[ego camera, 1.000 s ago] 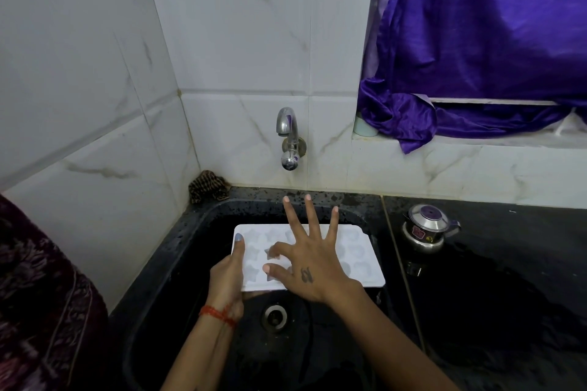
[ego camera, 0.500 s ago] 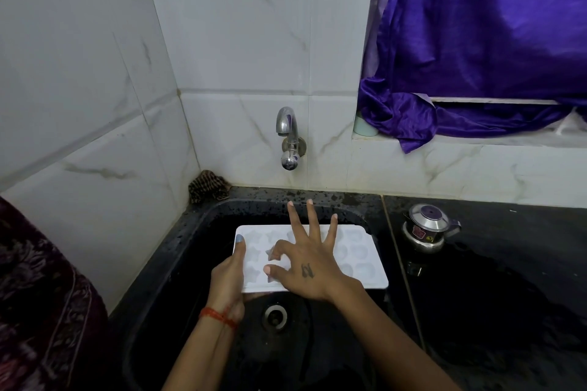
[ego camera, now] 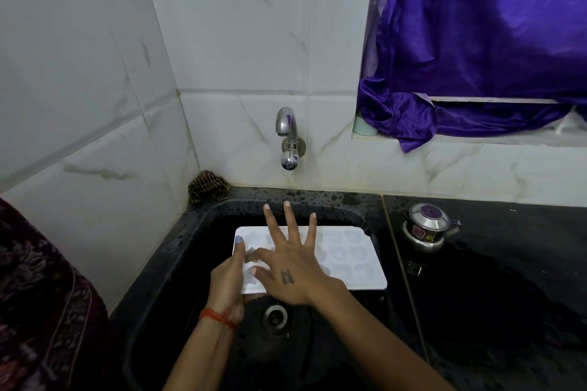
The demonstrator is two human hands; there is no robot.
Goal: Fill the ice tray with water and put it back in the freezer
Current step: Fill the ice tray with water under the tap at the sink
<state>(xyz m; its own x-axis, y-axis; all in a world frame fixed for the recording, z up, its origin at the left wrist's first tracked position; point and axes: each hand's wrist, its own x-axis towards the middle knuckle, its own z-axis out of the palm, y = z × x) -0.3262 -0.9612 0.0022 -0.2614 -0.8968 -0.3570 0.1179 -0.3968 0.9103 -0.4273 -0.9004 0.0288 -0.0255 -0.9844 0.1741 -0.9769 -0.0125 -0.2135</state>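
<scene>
Ice tray (ego camera: 346,259) sits level over the black sink (ego camera: 203,232), near its back edge, below and in front of the wall tap (ego camera: 287,136). Left hand (ego camera: 227,282) holds the tray's left end: thumb on the rim, fingers under it, so that grip is closed on the tray. Right hand (ego camera: 292,270) is spread flat over the tray's left half, fingers straight, grip wide, holding nothing; can't tell if the palm touches. No water stream visible from the tap. Can't tell if the cavities hold water; they look pale and glossy. Judgement: filling is either not started or just finished. Freezer not in view, so carrying the tray back is still to do
</scene>
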